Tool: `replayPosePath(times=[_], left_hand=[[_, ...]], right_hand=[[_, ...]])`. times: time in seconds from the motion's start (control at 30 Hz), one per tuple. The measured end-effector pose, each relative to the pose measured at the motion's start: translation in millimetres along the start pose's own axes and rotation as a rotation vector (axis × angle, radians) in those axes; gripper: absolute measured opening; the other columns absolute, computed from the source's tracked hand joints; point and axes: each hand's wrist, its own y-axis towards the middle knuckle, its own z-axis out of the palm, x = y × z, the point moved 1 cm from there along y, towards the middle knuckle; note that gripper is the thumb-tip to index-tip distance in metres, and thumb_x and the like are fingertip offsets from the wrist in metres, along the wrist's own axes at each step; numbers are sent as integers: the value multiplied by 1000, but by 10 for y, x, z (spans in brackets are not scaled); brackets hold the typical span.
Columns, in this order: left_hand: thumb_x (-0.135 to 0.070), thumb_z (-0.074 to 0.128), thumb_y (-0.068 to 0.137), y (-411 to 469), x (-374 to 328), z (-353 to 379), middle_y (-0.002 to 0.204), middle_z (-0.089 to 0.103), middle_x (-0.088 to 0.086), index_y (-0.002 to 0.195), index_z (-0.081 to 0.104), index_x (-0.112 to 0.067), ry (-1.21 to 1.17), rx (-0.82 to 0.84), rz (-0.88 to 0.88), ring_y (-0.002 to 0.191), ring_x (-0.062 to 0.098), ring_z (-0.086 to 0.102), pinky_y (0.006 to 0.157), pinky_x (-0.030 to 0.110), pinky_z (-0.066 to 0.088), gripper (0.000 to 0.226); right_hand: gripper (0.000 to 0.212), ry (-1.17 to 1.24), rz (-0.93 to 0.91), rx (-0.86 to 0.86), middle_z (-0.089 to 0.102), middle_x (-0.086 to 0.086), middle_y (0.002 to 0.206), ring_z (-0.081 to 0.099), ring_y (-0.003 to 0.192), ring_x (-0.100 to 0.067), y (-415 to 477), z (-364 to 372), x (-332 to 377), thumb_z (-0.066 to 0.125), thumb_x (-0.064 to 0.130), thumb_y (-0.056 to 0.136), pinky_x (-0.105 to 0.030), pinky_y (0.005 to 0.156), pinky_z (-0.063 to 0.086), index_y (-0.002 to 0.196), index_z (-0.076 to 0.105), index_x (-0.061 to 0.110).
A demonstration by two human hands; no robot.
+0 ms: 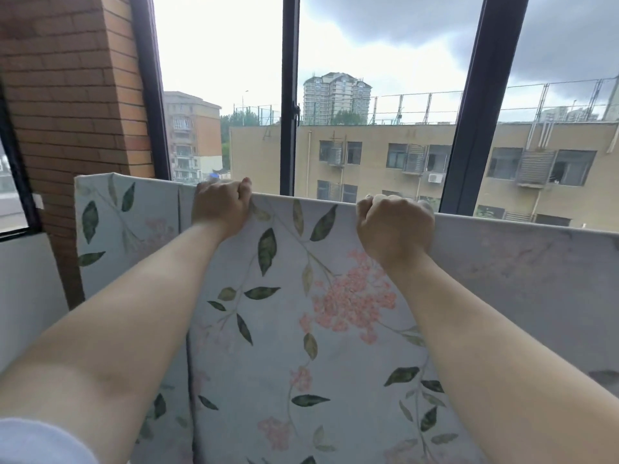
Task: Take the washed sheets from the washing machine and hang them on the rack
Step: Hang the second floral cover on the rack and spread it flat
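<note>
A floral sheet (284,296), green leaves and pink blossom clusters on pale blue-grey, hangs draped over the rack, its top fold running in a nearly straight line across the view. The bar beneath the fold is hidden by the cloth. A vertical seam splits the left panel from the middle; the right stretch shows greyer, its print faint.

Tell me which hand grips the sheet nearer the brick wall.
The left hand; the right hand grips the sheet farther along, away from the brick wall.
</note>
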Motion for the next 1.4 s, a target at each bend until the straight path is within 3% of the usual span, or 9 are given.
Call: replayPosePath(times=[0.07, 0.17, 0.27, 0.37, 0.8, 0.97, 1.13, 1.23, 1.4], left_hand=[[-30, 29, 108, -2, -42, 23, 106, 71, 20, 92, 71, 0, -3, -15, 8, 111, 38, 58, 102, 41, 32, 54], [-33, 28, 108, -16, -86, 13, 104, 72, 16, 93, 71, -5, -9, -5, 52, 107, 35, 58, 99, 40, 33, 53], [-36, 24, 108, -23, -104, -24, 107, 71, 13, 96, 70, -9, -9, 12, 96, 107, 33, 57, 99, 40, 33, 55], [-39, 21, 108, -16, 56, -76, 115, 69, 12, 103, 69, -12, -3, 79, 123, 113, 31, 56, 102, 40, 31, 55], [-40, 24, 108, 175, 610, -39, 101, 70, 9, 76, 49, -21, -18, 49, 104, 109, 33, 56, 102, 40, 31, 45], [-40, 26, 107, 213, 587, -30, 103, 70, 9, 76, 52, -19, -48, 72, 54, 112, 32, 55, 106, 39, 30, 46], [-41, 26, 108, 292, 616, -168, 84, 56, 5, 67, 41, -20, -48, 174, 22, 91, 27, 51, 86, 36, 31, 49], [-42, 25, 109, 296, 727, -194, 82, 56, 4, 74, 48, -12, -49, 187, 27, 89, 27, 51, 80, 35, 29, 51], [-41, 26, 109, 379, 878, -200, 66, 44, -2, 64, 33, -19, -106, 218, 60, 74, 26, 44, 73, 36, 29, 50]], right_hand=[[46, -13, 36, 36, 63, -8, 63, 40, 57, -23, 1, -40, 93, 35, 31, 101, -38, 76, 37, 68, 63, 14], [45, 72, -94, 131, 53, -4, 64, 47, 62, -24, 96, -113, 457, 29, 31, 103, -38, 80, 37, 74, 59, 16], [49, 324, -135, 242, 69, -11, 87, 62, 80, -32, 159, -107, 957, 27, 31, 106, -39, 85, 43, 92, 69, 11], [49, 262, -178, 153, 71, -9, 100, 63, 92, -30, 61, 70, 1201, 23, 35, 107, -40, 89, 39, 102, 67, 13], [49, 114, -131, 92, 71, -7, 83, 64, 76, -30, 80, 169, 1255, 27, 34, 105, -38, 80, 39, 84, 66, 12], [42, 187, -83, 238, 52, -3, 68, 53, 70, -27, 216, 54, 1411, 31, 31, 101, -39, 81, 39, 65, 45, 15], [27, 402, -155, 390, 61, -7, 79, 56, 72, -28, 412, 32, 1841, 40, 24, 98, -34, 69, 42, 82, 59, 15], [43, 207, -237, 197, 67, -4, 76, 58, 65, -26, 271, 270, 1938, 34, 34, 104, -36, 70, 36, 82, 66, 16], [48, 126, -207, 22, 57, -2, 54, 32, 47, -20, 231, 403, 1876, 41, 38, 101, -34, 63, 23, 64, 61, 15]])
